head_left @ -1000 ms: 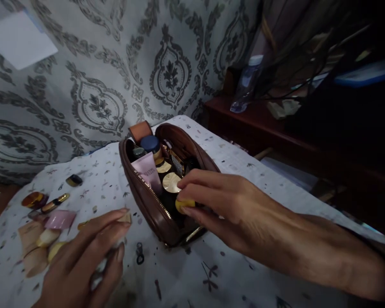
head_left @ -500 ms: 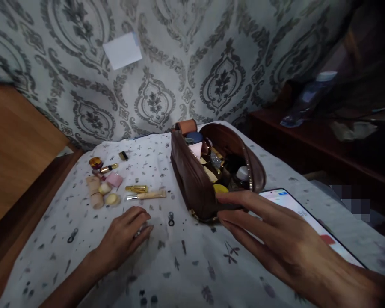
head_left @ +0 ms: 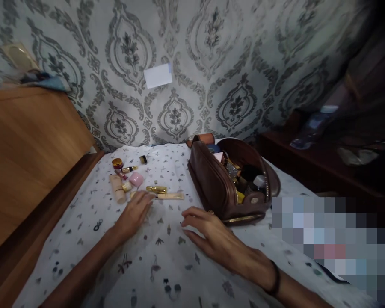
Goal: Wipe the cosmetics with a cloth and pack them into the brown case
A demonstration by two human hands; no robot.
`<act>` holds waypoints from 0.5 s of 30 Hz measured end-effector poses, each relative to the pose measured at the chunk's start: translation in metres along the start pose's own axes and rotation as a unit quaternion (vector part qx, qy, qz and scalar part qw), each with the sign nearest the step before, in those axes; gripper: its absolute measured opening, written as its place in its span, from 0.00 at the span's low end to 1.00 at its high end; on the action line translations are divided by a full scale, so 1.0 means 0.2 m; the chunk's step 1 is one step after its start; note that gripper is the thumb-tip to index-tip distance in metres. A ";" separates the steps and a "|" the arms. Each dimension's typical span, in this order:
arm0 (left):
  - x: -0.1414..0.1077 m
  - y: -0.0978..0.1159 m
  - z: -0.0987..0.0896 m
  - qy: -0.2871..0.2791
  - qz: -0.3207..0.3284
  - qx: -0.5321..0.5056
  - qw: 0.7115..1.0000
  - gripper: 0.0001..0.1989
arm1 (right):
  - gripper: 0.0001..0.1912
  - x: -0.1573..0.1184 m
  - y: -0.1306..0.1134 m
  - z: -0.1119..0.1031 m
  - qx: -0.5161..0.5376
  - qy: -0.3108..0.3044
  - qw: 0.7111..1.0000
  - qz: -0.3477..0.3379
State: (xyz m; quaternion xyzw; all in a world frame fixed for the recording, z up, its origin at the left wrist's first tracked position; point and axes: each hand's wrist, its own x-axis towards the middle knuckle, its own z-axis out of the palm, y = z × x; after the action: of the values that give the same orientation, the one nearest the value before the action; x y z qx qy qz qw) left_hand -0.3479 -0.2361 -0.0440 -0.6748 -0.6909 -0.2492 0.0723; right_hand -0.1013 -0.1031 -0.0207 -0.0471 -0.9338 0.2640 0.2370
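Observation:
My left hand [head_left: 135,211] is over the patterned white cloth [head_left: 160,265], beside a slim beige tube [head_left: 171,196]; its fingers are bent together and what they hold, if anything, is hidden. My right hand [head_left: 211,233] hovers with fingers apart and nothing between them, just in front of the brown bag [head_left: 208,179]. The bag is unzipped, with cosmetics and a white-capped bottle [head_left: 259,182] inside. Left of it lie a gold tube [head_left: 156,189], a pink item [head_left: 136,179], a beige tube [head_left: 117,189] and a gold-lidded jar [head_left: 117,163].
A wooden panel [head_left: 35,162] borders the cloth on the left. On the right, a dark red surface [head_left: 276,149] carries a clear bottle [head_left: 314,126]. The patterned wall [head_left: 211,98] stands behind, with a white card [head_left: 158,76] on it.
The view has shifted, and the bag sits further right. My right hand has moved left from the bag's opening to its front. My left hand has moved forward toward the slim tube.

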 end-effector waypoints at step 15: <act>0.28 -0.16 0.24 -0.069 0.036 -0.018 0.997 0.18 | 0.09 0.14 0.16 0.39 0.095 0.114 0.980 0.133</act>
State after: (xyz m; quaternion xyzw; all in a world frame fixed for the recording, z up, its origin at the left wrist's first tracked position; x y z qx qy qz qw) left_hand -0.3720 -0.1640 -0.0698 -0.7162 -0.6647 -0.2117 0.0218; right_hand -0.1633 -0.1062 -0.0848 -0.1783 -0.8567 0.3734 0.3081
